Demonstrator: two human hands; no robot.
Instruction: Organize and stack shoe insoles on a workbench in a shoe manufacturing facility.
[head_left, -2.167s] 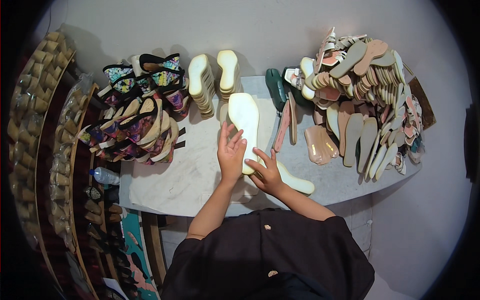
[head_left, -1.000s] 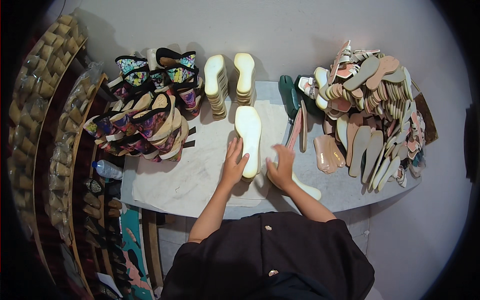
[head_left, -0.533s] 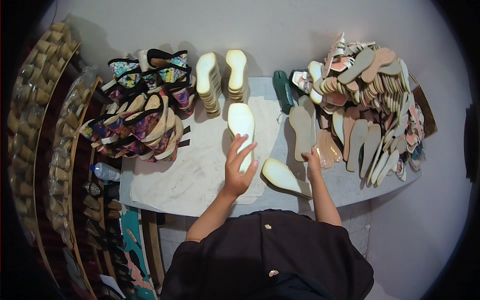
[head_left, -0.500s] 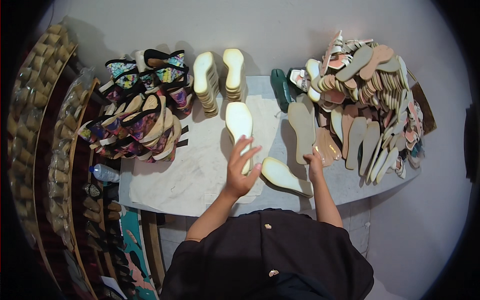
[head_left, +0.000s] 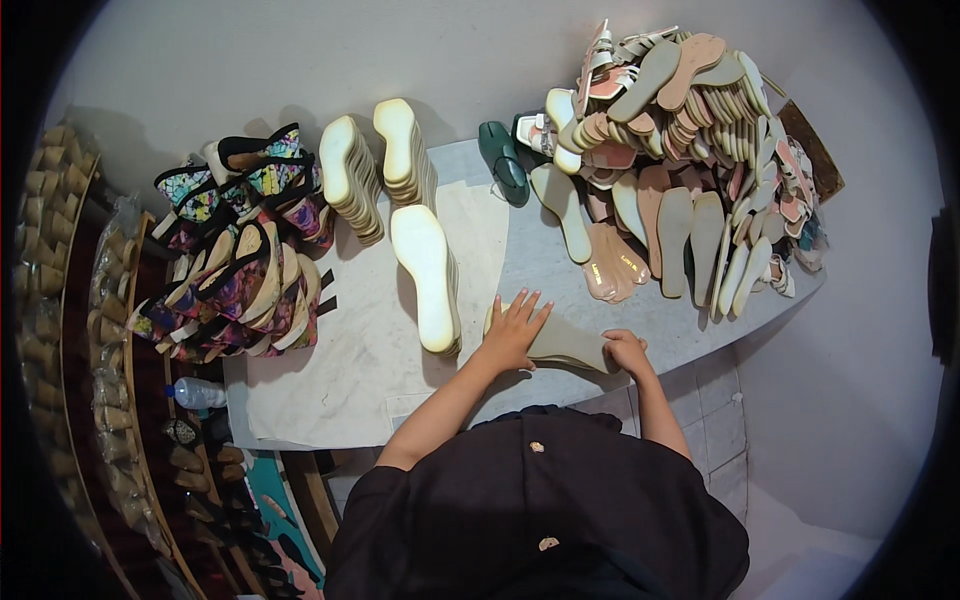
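Observation:
A grey shoe sole (head_left: 570,340) lies on a low stack of soles at the table's near edge. Spread flat over its left end is my left hand (head_left: 515,332), pressing on it with fingers apart. At its right end my right hand (head_left: 627,353) has curled fingers gripping the tip. Left of my left hand stands a taller stack of cream-topped soles (head_left: 424,265). Behind that, two more stacks, a left sole stack (head_left: 345,165) and a right sole stack (head_left: 398,135), stand near the wall.
Colourful floral wedge sandals (head_left: 245,265) are heaped at the left. On the right rises a large pile of loose soles (head_left: 690,130), with clear tan insoles (head_left: 612,265) and green shoes (head_left: 503,160) beside it. A bottle (head_left: 197,393) stands by shelves of wrapped wedges (head_left: 115,340).
My right hand has brought a grey sole from the pile onto the low stack. My left hand has left the tall cream stack and come down on that sole. The view has shifted.

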